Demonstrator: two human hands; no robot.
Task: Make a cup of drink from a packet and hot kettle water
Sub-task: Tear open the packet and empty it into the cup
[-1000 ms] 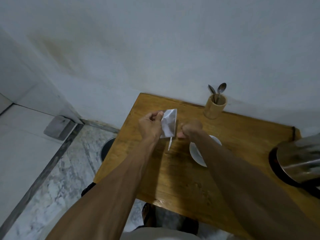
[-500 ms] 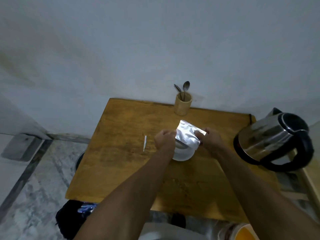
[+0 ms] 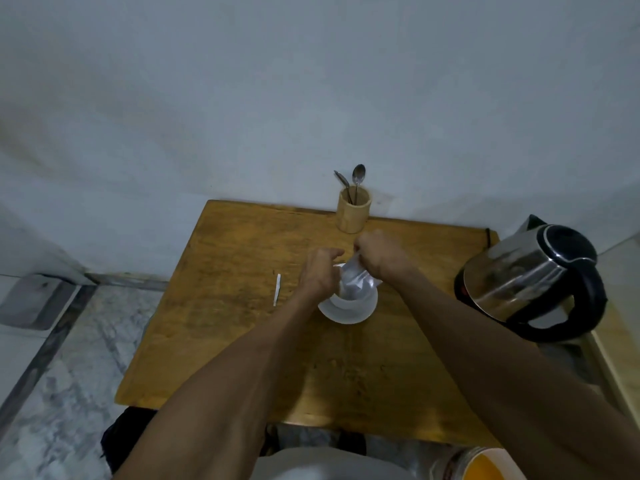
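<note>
A silver packet (image 3: 356, 280) hangs tilted, mouth down, over a white cup on a white saucer (image 3: 346, 311) in the middle of the wooden table (image 3: 225, 323). My right hand (image 3: 379, 256) pinches the packet's upper end. My left hand (image 3: 320, 271) holds its left side beside the cup. The cup itself is mostly hidden by the packet and hands. A steel kettle with a black handle (image 3: 533, 282) stands at the table's right edge.
A torn white strip (image 3: 276, 289) lies on the table left of the saucer. A bamboo holder with two spoons (image 3: 353, 209) stands at the back by the wall. A yellow bucket (image 3: 485, 465) sits below at the front right. Marble floor lies to the left.
The strip was torn off and left on the table. Both hands carried the packet right to the cup and have tipped it from flat to mouth-down over it.
</note>
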